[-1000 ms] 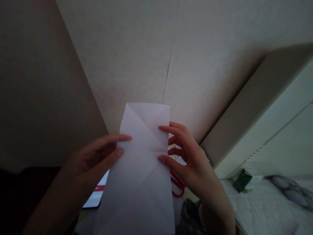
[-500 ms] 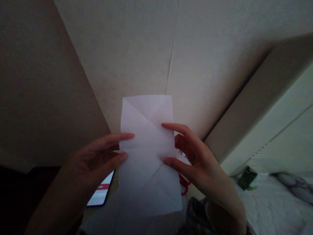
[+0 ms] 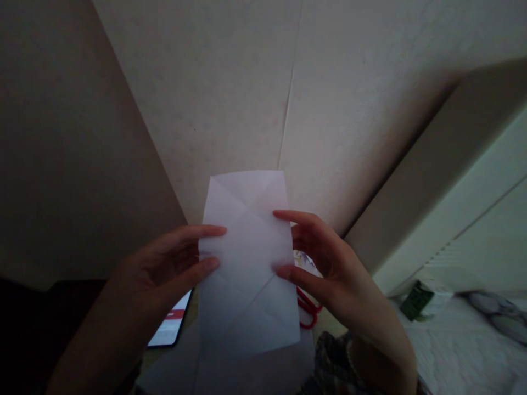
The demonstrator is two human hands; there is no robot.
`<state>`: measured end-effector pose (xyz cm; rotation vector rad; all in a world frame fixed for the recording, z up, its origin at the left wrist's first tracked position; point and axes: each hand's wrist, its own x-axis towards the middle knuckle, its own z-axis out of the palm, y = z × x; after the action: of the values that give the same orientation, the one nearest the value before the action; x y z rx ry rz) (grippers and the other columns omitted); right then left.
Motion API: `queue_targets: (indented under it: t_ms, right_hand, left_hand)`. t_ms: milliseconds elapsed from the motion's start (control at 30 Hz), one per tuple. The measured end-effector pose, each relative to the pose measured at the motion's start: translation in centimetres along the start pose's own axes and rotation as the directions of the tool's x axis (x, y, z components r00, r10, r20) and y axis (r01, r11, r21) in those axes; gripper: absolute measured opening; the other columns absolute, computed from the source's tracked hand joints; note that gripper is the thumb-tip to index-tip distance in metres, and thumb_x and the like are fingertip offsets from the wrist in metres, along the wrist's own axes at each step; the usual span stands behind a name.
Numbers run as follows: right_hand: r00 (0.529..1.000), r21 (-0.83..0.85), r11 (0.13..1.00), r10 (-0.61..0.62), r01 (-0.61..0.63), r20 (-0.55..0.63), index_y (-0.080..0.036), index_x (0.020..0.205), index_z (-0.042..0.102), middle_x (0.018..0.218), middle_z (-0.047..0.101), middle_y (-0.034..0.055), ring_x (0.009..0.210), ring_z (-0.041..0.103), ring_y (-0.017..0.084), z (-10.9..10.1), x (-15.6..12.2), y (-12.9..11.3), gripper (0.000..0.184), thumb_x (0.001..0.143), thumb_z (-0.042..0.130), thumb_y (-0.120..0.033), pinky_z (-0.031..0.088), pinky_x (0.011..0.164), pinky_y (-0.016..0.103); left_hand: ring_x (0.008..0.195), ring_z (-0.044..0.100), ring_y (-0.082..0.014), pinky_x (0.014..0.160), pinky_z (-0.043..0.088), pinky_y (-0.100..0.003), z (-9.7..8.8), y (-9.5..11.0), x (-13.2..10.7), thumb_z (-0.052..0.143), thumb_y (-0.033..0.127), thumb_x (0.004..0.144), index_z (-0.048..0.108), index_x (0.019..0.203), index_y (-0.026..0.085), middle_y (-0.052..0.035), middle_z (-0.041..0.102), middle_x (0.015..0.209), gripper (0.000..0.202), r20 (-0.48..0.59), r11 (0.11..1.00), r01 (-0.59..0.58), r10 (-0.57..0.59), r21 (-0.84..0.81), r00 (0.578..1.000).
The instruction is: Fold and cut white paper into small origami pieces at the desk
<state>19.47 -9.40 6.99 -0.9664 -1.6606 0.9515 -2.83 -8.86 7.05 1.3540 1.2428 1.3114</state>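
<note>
A white sheet of paper [image 3: 247, 241] with diagonal crease lines is held up in front of me, bowed a little. On its left edge my left hand [image 3: 173, 263] has the index finger and thumb on the front face, the other fingers behind. My right hand [image 3: 325, 252] grips the right edge likewise, index finger above and thumb below. Behind the paper's lower right side, red scissor handles [image 3: 308, 310] partly show. The lit screen of a phone [image 3: 171, 323] is visible below my left hand, partly covered by it.
A wall [image 3: 230, 99] rises close behind the paper. To the right stand a pale panelled piece of furniture [image 3: 465, 219] and a quilted white surface [image 3: 457, 351] bearing a small green-and-white box [image 3: 418, 300]. A grey sheet [image 3: 173, 367] lies below the paper.
The paper's top edge has dropped slightly and its surface has bowed. More of the red scissor handles shows beside it. Both hands keep nearly the same position and hold.
</note>
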Motion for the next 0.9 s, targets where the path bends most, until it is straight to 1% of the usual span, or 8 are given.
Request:
queue_targets:
  t_ms: [67, 100, 167, 333, 433, 600, 800, 900]
  right_hand:
    - [1.0, 0.003, 1.0, -0.006, 0.006, -0.007, -0.029, 0.128, 0.054, 0.095, 0.063, 0.0006, 0.091, 0.062, 0.018, 0.07, 0.05, -0.09, 0.051, 0.082, 0.069, -0.015, 0.051, 0.083, 0.032]
    - [1.0, 0.006, 1.0, -0.007, 0.007, -0.012, -0.028, 0.127, 0.054, 0.092, 0.062, 0.0001, 0.089, 0.061, 0.017, 0.12, 0.07, -0.14, 0.05, 0.081, 0.069, -0.015, 0.051, 0.083, 0.032]
    - [1.0, 0.005, 1.0, -0.007, 0.007, -0.018, -0.027, 0.126, 0.055, 0.09, 0.06, -0.0002, 0.087, 0.061, 0.017, 0.2, 0.11, -0.25, 0.049, 0.081, 0.068, -0.013, 0.051, 0.082, 0.031]
    - [0.998, -0.021, 0.999, -0.028, 0.027, -0.058, -0.026, 0.122, 0.058, 0.086, 0.059, -0.001, 0.083, 0.06, 0.016, 0.22, 0.22, -0.36, 0.045, 0.08, 0.067, -0.012, 0.052, 0.083, 0.032]
    - [0.996, -0.05, 0.998, -0.037, 0.033, -0.084, -0.025, 0.12, 0.061, 0.086, 0.061, -0.0002, 0.083, 0.061, 0.017, 0.2, 0.35, -0.25, 0.042, 0.081, 0.067, -0.013, 0.052, 0.085, 0.033]
    - [0.992, -0.152, 0.988, -0.041, 0.022, -0.123, -0.025, 0.116, 0.065, 0.089, 0.068, 0.0011, 0.086, 0.066, 0.019, 0.18, 0.68, 0.07, 0.033, 0.083, 0.068, -0.019, 0.052, 0.084, 0.035]
    - [0.987, -0.262, 0.964, -0.078, 0.039, -0.139, -0.026, 0.105, 0.072, 0.095, 0.074, 0.002, 0.091, 0.067, 0.021, 0.01, 0.71, 0.23, 0.021, 0.084, 0.069, -0.023, 0.05, 0.082, 0.035]
    - [0.984, -0.285, 0.956, -0.107, 0.062, -0.143, -0.025, 0.098, 0.073, 0.091, 0.074, 0.0005, 0.088, 0.067, 0.019, 0.0, 0.68, 0.09, 0.015, 0.084, 0.07, -0.021, 0.05, 0.079, 0.033]
  left_hand:
    - [0.077, 0.072, -0.0151, 0.06, 0.056, -0.016, -0.01, 0.19, -0.14, 0.081, 0.029, 0.066, 0.077, 0.092, 0.028, 0.0013, 0.079, 0.085, 0.026, 0.012, 0.999, 0.042, -0.042, 0.001, 0.999]
    - [0.078, 0.072, -0.0158, 0.062, 0.057, -0.017, -0.02, 0.3, -0.21, 0.081, 0.03, 0.068, 0.076, 0.095, 0.028, 0.0009, 0.079, 0.088, 0.028, 0.032, 0.995, 0.096, -0.097, 0.024, 0.995]
    - [0.084, 0.073, -0.0189, 0.065, 0.059, -0.022, -0.04, 0.48, -0.31, 0.082, 0.031, 0.067, 0.074, 0.101, 0.027, -0.0014, 0.079, 0.101, 0.035, 0.073, 0.992, 0.121, -0.123, 0.033, 0.99]
    - [0.092, 0.073, -0.0255, 0.066, 0.061, -0.027, -0.33, 0.21, -0.07, 0.084, 0.036, 0.063, 0.072, 0.11, 0.031, -0.0038, 0.074, 0.114, 0.048, 0.15, 0.986, 0.068, -0.091, 0.15, 0.985]
    - [0.094, 0.072, -0.0257, 0.071, 0.06, -0.029, -0.63, 0.01, 0.13, 0.08, 0.041, 0.068, 0.073, 0.109, 0.032, -0.0035, 0.075, 0.108, 0.043, 0.15, 0.966, 0.005, -0.045, 0.26, 0.988]
    - [0.081, 0.068, -0.0223, 0.073, 0.054, -0.03, -0.61, 0.16, 0.39, 0.07, 0.049, 0.076, 0.076, 0.1, 0.032, -0.0011, 0.074, 0.09, 0.03, 0.169, 0.866, -0.125, 0.047, 0.485, 0.984]
    - [0.08, 0.066, -0.0211, 0.075, 0.05, -0.031, -0.36, 0.29, 0.46, 0.065, 0.051, 0.079, 0.077, 0.096, 0.03, -0.0007, 0.074, 0.091, 0.029, 0.158, 0.848, -0.147, 0.076, 0.509, 0.984]
    - [0.081, 0.066, -0.0224, 0.078, 0.05, -0.033, -0.53, 0.11, 0.44, 0.066, 0.054, 0.078, 0.076, 0.097, 0.03, -0.0009, 0.072, 0.089, 0.032, 0.18, 0.825, -0.16, 0.072, 0.542, 0.981]
